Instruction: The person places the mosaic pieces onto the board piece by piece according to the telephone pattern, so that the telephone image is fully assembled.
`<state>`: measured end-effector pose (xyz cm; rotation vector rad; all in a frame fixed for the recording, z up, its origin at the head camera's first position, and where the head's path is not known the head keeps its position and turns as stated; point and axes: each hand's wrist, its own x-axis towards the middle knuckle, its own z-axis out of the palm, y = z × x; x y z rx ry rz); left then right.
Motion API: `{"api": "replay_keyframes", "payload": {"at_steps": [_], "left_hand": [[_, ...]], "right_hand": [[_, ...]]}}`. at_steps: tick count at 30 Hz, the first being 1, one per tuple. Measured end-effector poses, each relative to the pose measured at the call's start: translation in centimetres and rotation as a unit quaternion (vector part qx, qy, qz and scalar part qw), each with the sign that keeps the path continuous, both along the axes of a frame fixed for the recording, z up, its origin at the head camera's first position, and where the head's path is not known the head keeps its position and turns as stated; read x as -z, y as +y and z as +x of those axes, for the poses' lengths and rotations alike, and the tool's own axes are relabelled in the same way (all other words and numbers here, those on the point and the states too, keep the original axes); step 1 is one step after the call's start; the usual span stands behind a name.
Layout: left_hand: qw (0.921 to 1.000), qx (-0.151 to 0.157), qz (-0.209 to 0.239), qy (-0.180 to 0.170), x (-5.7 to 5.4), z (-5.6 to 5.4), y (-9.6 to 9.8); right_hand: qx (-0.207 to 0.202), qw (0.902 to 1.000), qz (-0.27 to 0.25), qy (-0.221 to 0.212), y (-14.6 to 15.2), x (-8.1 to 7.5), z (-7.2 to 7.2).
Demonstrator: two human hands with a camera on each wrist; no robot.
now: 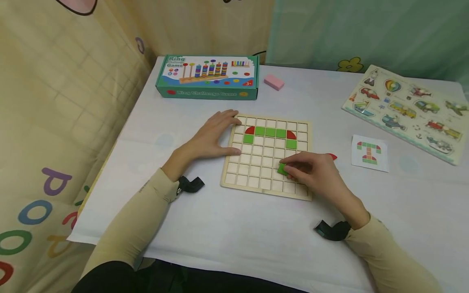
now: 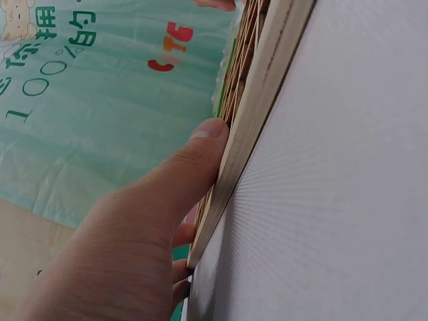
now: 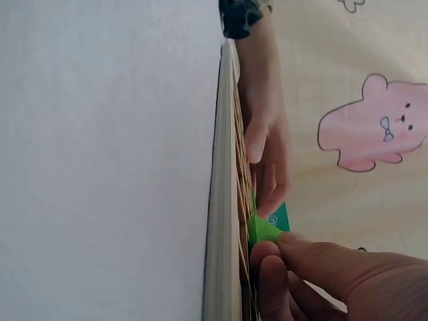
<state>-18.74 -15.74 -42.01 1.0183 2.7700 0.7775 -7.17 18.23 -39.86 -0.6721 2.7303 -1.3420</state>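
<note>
While the left hand [image 1: 212, 140] rests with thumb and fingers spread along the left side of the gridded wooden board [image 1: 257, 160], the right hand [image 1: 315, 169] pinches a green piece [image 1: 281, 169] between thumb and fingers above the board's lower right part. Whether that piece touches the grid cannot be told. Near the top of the board, three green squares [image 1: 270, 132] sit in a row between two red rounded pieces [image 1: 291, 134], with another green square below each end. A further red piece [image 1: 332, 156] shows beyond the right hand, partly hidden by it. To the right, a pattern card [image 1: 370, 154] lies on the white-covered bench [image 1: 220, 232], near a picture puzzle [image 1: 410, 110]. Behind the board are a green game box [image 1: 207, 77] and a pink block [image 1: 274, 81].
</note>
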Motion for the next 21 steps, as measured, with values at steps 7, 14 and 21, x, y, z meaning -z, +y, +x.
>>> {"api": "replay_keyframes", "payload": {"at_steps": [7,14,21], "left_hand": [[1.0000,0.003,-0.001,-0.002,-0.06,-0.07,-0.15],[1.0000,0.003,-0.003,-0.001,-0.11,-0.23,0.08],[1.0000,0.003,0.000,0.000,0.00,-0.12,-0.08]], "right_hand": [[-0.024,0.9974,0.020,0.065,-0.61,0.56,-0.03],[-0.052,0.9915,0.053,0.107,-0.77,0.51,0.06],[-0.064,0.9895,0.034,0.125,-0.59,-0.03,0.06]]}}
